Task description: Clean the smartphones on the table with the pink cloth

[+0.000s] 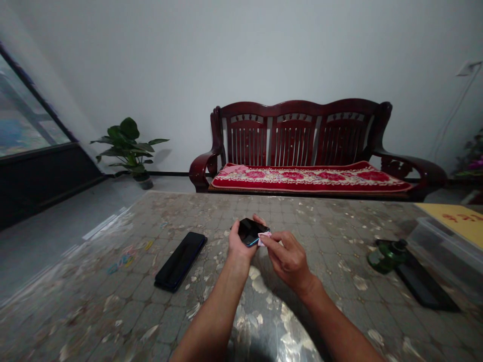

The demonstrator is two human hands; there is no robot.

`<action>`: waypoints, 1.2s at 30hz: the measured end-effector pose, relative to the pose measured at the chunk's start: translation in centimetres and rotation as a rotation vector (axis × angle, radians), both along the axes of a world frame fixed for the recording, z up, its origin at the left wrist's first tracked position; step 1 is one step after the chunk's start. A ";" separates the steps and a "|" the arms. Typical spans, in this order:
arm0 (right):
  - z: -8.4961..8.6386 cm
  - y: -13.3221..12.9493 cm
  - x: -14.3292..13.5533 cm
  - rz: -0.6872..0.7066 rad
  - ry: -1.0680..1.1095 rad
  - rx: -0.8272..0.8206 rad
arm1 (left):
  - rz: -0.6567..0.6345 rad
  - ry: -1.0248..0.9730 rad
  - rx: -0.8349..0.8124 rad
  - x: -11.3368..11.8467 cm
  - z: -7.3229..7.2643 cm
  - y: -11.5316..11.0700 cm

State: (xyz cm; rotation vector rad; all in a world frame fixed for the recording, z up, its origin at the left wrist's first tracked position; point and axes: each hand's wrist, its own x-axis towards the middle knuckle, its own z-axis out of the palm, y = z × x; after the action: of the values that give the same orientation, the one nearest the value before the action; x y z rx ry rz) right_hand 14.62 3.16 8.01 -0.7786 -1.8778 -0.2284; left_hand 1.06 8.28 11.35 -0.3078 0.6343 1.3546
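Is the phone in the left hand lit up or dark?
Dark: the visible face of the phone in the left hand is black, with no lit display.

First phone [247, 229]: black screen, blue edge. Cloth [264, 235]: pale pink. Second phone [181, 261]: black, bluish rim. Tablecloth [313, 216]: grey, tile-like grid, pale shell-like blotches (busy pattern). Bottle [385, 257]: green, black cap. Small bands [121, 262]: pink, yellow, teal. Bench [296, 109]: dark reddish brown. Seat cover [302, 176]: red, cream band, pinkish-red flowers. Plant [128, 146]: green. Sheet [466, 229]: yellow, red markings.
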 end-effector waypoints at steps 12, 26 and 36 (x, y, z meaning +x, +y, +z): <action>2.1 -0.7 0.6 0.075 0.199 -0.050 | -0.209 -0.139 0.400 -0.1 -0.2 -0.2; 3.6 -1.5 0.3 0.060 0.197 -0.074 | -0.395 -0.011 0.513 0.2 0.1 -1.9; 4.1 -1.2 0.9 0.175 0.174 -0.053 | -0.417 0.000 0.534 0.2 -0.4 -2.0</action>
State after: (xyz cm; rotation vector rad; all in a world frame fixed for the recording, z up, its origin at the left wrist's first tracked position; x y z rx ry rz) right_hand 15.50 1.94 12.09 -0.6437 -1.7799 0.0004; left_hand 1.28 6.30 10.94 0.2466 0.2930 1.0684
